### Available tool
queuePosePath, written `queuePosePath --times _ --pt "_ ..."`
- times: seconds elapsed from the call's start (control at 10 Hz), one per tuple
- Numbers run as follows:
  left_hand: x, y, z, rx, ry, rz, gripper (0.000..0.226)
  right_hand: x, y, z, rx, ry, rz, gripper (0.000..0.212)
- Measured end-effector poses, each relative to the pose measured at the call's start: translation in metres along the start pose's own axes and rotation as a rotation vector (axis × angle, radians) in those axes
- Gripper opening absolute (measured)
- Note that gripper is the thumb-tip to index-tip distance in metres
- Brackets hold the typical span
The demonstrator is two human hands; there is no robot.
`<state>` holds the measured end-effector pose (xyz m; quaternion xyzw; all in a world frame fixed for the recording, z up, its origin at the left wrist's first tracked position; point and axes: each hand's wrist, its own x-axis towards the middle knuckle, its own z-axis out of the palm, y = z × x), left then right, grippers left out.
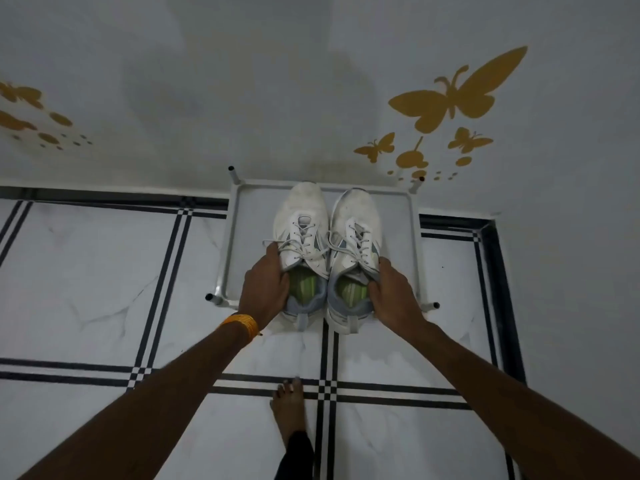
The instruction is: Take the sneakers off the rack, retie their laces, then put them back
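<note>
Fingers (280,271) of my left hand (264,289) curl over the outer collar of the left sneaker (301,244), gripping it at the opening, while my right hand (394,292) closes the same way on the outer collar of the right sneaker (356,251). Both white sneakers sit side by side, touching along their inner edges, toes pointing toward the wall (277,81) and heels toward me, on the top tier of a low grey rack (239,216) that stands against that wall. Their heels reach out past the rack's near rail. Green insoles show inside grey-lined openings, and the white laces (277,242) lie loose, their ends trailing across the uppers and over the left shoe's outer side. A band of yellow bangles (242,323) circles my left wrist. Yellow butterfly decals (457,95) dot the pale wall to either side above the rack. Below my outstretched forearms, one bare foot (289,407) stands on the white marble floor (86,271), which is crossed by black double-line borders.
</note>
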<state>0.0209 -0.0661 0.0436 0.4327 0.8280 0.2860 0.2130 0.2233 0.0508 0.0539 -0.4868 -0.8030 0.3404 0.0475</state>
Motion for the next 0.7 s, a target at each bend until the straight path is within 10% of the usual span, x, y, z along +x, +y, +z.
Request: queuePosePath --times 0.7 --pt "0.094 -0.052 0.060 0.090 -0.207 -0.169 0.048 0.114 0.036 0.047 -0.176 -0.220 0.123 0.046"
